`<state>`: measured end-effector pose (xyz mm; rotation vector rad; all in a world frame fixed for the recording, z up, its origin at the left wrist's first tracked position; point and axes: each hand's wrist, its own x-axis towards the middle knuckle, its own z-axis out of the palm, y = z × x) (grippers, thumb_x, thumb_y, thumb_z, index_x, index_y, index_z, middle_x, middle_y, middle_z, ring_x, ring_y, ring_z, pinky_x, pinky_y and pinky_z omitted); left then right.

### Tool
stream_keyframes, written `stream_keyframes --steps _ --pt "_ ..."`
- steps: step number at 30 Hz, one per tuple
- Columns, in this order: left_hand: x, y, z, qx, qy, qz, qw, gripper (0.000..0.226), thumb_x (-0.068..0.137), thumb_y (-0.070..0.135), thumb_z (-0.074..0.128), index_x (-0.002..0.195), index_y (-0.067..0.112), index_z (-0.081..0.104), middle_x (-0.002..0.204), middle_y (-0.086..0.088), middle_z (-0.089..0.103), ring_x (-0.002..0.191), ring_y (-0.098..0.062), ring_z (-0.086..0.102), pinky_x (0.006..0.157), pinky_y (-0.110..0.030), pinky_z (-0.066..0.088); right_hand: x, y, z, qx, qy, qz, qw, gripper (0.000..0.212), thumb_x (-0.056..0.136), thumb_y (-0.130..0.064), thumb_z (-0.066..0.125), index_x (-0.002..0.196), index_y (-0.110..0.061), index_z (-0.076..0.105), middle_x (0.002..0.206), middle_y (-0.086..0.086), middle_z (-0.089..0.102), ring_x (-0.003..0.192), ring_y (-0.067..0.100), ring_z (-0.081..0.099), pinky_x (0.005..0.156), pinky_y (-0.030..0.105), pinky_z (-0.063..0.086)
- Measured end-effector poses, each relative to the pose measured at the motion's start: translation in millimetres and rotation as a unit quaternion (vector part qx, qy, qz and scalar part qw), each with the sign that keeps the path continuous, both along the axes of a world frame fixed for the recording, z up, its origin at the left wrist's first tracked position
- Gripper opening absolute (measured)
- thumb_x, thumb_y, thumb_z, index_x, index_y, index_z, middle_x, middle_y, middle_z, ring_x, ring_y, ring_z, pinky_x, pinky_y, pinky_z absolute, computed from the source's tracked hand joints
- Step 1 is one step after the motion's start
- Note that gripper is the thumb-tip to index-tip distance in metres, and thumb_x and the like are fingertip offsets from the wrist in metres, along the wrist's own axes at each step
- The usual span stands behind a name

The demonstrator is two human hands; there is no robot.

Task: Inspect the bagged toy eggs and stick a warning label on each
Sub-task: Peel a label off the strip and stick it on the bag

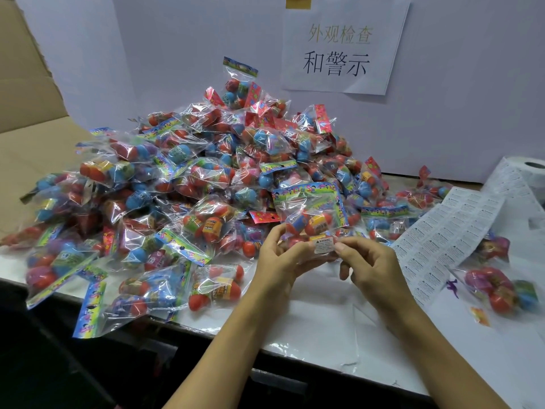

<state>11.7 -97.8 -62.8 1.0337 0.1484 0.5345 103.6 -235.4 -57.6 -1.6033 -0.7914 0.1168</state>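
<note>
One bag [309, 214], two hands' fingers [339, 247]

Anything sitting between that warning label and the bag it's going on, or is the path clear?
Nothing visible is in the way. The warning label already lies against the held bag, pinched at its right edge by the right hand, while the left hand grips the bag.

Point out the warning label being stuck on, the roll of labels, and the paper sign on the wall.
warning label [323, 245], head view, middle of its printed face.
roll of labels [530, 172], head view, top of the roll near its core.
paper sign [339, 51], head view, centre of the sheet.
</note>
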Motion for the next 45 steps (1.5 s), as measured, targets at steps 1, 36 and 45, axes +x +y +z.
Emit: stream_keyframes --steps 1,36,45 --pt "-0.5 -0.5 -0.2 0.005 0.001 0.002 1.0 0.05 0.079 0.006 0.073 0.126 0.003 0.056 0.103 -0.02 0.076 0.09 -0.032 0.076 0.077 -0.031 0.061 -0.7 0.2 0.9 0.001 -0.001 -0.002 1.0 0.017 0.098 -0.018 0.064 0.088 -0.011 0.076 0.054 -0.005 0.06 0.044 0.002 0.047 0.051 0.009 0.038" --pt "0.5 1.6 2.5 -0.016 0.013 -0.026 0.999 0.037 0.078 0.008 0.064 0.114 0.004 0.068 0.105 -0.017 0.074 0.095 -0.03 0.071 0.075 -0.036 0.061 -3.3 -1.7 7.4 0.05 0.059 -0.004 0.997 0.021 0.086 -0.041 0.075 0.086 -0.02 0.077 0.072 -0.001 0.073 0.06 0.006 0.063 0.052 0.015 0.045" --pt "-2.2 -3.8 -1.3 0.089 0.051 -0.131 0.986 0.033 0.092 0.015 0.065 0.126 0.013 0.07 0.116 -0.015 0.072 0.104 -0.024 0.069 0.081 -0.037 0.061 -6.3 -33.6 17.7 0.02 0.139 -0.018 0.99 0.015 0.091 -0.013 0.072 0.106 -0.013 0.074 0.092 0.004 0.078 0.082 0.018 0.073 0.057 0.027 0.056"
